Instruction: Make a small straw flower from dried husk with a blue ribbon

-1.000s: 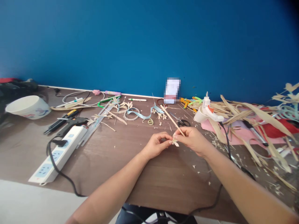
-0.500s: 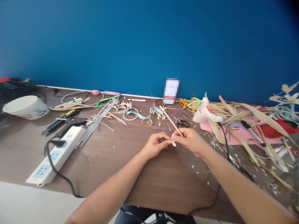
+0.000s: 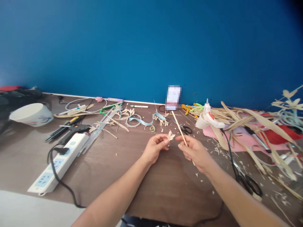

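Between thumb and fingers, my left hand pinches a small pale husk flower with pointed petals. My right hand grips a thin wooden stick, tilted up and to the left, its lower end showing below the palm. A short gap separates the two hands, and the stick is apart from the flower. Beyond them on the table lie black-handled scissors, a curling light-blue ribbon and more pale flowers.
At left are a white power strip, a black glue gun and a white bowl. A white glue gun stands in a holder at right, beside dried husk strips and more scissors. A phone leans on the wall.
My hands have drawn apart. The flower now sits upright in my left fingers, while my right hand has moved slightly right and down with the stick, which stands steeper. The view has tilted up slightly.
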A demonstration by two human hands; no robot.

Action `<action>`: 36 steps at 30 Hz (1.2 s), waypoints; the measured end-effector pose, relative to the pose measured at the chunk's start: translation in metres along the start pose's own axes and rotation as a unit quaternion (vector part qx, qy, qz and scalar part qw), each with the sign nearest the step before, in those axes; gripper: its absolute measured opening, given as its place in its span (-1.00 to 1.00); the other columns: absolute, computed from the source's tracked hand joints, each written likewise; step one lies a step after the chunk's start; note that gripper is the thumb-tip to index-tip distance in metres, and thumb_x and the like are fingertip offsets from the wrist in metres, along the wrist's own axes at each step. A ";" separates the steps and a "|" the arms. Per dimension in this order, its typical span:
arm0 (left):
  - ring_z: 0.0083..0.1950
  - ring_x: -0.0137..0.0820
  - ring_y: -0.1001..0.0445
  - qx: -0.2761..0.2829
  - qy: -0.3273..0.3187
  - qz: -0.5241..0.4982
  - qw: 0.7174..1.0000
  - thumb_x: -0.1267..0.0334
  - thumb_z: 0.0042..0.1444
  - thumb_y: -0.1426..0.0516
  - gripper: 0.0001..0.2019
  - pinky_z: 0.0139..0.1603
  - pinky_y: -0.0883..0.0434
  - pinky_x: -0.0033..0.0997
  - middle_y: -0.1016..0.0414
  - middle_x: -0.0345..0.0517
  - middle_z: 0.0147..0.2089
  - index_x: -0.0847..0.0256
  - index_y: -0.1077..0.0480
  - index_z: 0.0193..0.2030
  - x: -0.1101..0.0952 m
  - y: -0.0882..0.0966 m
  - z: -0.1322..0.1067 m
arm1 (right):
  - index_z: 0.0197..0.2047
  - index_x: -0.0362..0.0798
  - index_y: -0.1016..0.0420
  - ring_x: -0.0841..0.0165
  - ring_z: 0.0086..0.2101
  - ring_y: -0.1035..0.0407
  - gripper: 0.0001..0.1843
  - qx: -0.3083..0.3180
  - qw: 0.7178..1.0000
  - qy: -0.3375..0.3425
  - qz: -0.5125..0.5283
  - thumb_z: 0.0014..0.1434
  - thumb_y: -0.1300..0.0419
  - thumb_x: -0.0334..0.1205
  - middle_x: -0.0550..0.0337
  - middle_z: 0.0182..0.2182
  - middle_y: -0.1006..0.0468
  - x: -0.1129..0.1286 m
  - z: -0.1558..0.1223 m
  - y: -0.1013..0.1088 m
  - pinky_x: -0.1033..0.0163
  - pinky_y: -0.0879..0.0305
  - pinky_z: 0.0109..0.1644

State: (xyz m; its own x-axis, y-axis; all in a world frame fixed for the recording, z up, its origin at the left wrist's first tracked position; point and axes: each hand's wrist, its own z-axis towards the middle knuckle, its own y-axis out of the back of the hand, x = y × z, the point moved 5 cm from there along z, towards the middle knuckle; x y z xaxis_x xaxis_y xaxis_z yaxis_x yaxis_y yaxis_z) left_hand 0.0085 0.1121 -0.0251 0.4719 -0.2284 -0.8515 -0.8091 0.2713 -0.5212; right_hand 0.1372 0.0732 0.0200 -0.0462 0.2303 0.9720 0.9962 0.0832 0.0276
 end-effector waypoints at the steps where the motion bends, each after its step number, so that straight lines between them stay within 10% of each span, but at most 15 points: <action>1: -0.49 -0.57 -0.32 -0.001 0.000 -0.010 1.000 0.28 -0.19 -0.25 -0.75 -0.51 -0.35 -0.59 -0.37 -0.23 -0.51 0.27 -0.40 -0.31 0.000 0.000 0.000 | -0.22 -0.07 -0.27 0.63 -0.73 0.10 -0.73 -0.006 1.000 -0.003 0.009 -0.02 -0.12 -0.19 0.46 -0.63 -0.13 -0.001 -0.001 -0.001 0.42 0.18 -0.67; 9: -0.52 -0.57 -0.33 -0.026 0.027 -0.040 0.998 0.25 -0.22 -0.27 -0.75 -0.54 -0.35 -0.59 -0.39 -0.22 -0.51 0.31 -0.35 -0.40 0.001 0.003 0.001 | -0.12 -0.07 -0.23 0.54 -0.63 -0.10 -0.69 -0.021 0.994 0.020 -0.103 0.03 -0.07 -0.18 0.37 -0.55 -0.22 -0.018 -0.007 0.007 0.36 -0.07 -0.56; 17: -0.49 -0.58 -0.34 -0.002 0.036 -0.012 0.999 0.21 -0.17 -0.25 -0.76 -0.53 -0.34 -0.61 -0.41 -0.18 -0.45 0.30 -0.33 -0.42 0.002 0.001 -0.001 | 0.03 -0.01 -0.24 0.19 -0.09 -0.23 -0.53 -0.037 0.910 0.111 -0.399 -0.01 -0.09 -0.28 0.02 -0.03 -0.27 -0.010 -0.025 0.013 0.07 -0.15 -0.02; 27: -0.60 -0.59 -0.29 0.167 0.144 -0.036 0.975 0.18 -0.18 -0.24 -0.75 -0.60 -0.37 -0.58 -0.33 -0.21 -0.55 0.32 -0.34 -0.47 0.010 -0.015 -0.013 | -0.17 -0.02 -0.43 0.37 -0.37 -0.33 -0.75 0.011 0.976 0.146 -0.162 0.05 -0.06 -0.32 0.18 -0.35 -0.43 0.005 -0.008 -0.005 0.25 -0.26 -0.27; 36: -0.61 -0.61 -0.25 0.206 0.159 -0.063 0.963 0.22 -0.12 -0.21 -0.76 -0.65 -0.38 -0.61 -0.28 -0.23 -0.56 0.30 -0.29 -0.37 0.011 -0.018 -0.014 | -0.27 0.01 -0.49 0.41 -0.43 -0.27 -0.80 0.005 0.965 0.167 -0.204 -0.01 -0.13 -0.33 0.21 -0.40 -0.34 0.010 -0.012 -0.012 0.32 -0.20 -0.39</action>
State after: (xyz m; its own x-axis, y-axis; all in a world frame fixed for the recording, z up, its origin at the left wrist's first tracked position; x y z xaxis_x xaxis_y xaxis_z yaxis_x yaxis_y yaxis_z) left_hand 0.0231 0.0914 -0.0244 0.3723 -0.5415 -0.7538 -0.5145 0.5556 -0.6532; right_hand 0.1260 0.0632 0.0322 -0.4056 -0.1488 0.9019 0.8996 0.1098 0.4227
